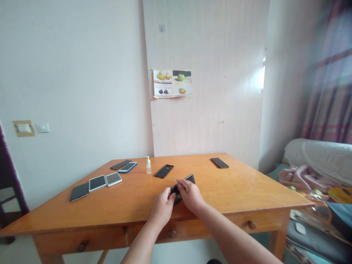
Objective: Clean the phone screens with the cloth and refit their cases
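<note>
A dark smartphone (190,178) is held tilted just above the front part of the wooden table, between my two hands. My left hand (162,206) grips its lower left end, thumb on the near side. Across the middle of the phone lies my right hand (190,195), its fingers closed and bent over the far left edge. The fingertips hide part of the phone, and whether anything small is pinched there is not visible. Just beyond my hands lies a black phone case (164,171), and a small clear pump bottle (149,166) with a pale green top stands to its left.
On the table (123,205), a dark phone (219,162) lies at the back right. At left are a blue-edged phone (128,167), a dark phone (120,164), two white-framed devices (97,183) and a dark tablet (79,192). Bedding (305,178) is at right.
</note>
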`<state>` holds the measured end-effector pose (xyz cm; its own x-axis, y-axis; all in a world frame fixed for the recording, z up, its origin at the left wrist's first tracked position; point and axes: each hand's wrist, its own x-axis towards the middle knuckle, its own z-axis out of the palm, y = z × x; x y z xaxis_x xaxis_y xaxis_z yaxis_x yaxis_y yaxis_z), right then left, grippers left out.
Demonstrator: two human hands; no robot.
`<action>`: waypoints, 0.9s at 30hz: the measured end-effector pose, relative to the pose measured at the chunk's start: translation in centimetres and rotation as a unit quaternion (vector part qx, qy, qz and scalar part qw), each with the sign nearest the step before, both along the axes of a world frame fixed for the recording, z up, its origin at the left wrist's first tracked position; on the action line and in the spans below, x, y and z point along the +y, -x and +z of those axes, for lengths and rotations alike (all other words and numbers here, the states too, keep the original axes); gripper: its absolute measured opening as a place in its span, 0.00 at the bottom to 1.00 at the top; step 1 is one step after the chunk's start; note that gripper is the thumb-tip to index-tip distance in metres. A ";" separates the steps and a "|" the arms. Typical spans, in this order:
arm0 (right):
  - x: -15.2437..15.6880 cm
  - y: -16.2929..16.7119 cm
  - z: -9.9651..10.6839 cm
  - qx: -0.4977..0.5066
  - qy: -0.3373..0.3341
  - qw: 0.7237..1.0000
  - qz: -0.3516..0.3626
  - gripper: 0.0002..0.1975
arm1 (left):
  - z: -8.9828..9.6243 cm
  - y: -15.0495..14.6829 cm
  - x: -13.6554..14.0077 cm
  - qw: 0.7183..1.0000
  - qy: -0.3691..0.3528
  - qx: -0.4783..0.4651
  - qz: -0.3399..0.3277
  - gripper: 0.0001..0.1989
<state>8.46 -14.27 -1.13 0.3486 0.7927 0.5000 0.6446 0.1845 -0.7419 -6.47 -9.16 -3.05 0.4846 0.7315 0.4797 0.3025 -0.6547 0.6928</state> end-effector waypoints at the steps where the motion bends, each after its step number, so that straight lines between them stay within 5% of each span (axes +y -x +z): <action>1: 0.2 -0.6 0.0 0.023 0.000 1.000 -0.004 0.17 | 0.1 0.0 -0.1 1.000 -0.003 0.001 0.004 0.09; 8: 1.1 -6.7 0.3 0.200 0.035 0.976 -0.075 0.16 | 0.2 0.1 -0.8 1.000 -0.023 0.012 0.009 0.09; 14: -0.1 -7.5 0.1 0.358 0.064 0.929 -0.063 0.16 | -0.1 0.0 -1.7 0.998 -0.057 -0.011 -0.003 0.10; 21: 0.3 -8.2 -0.6 0.478 0.049 0.876 -0.048 0.06 | 0.1 0.0 -1.6 0.994 -0.103 -0.018 -0.016 0.09; 27: -0.2 -8.4 -1.3 0.512 -0.015 0.859 -0.009 0.03 | -0.8 -0.4 -0.2 0.993 0.019 -0.114 0.031 0.21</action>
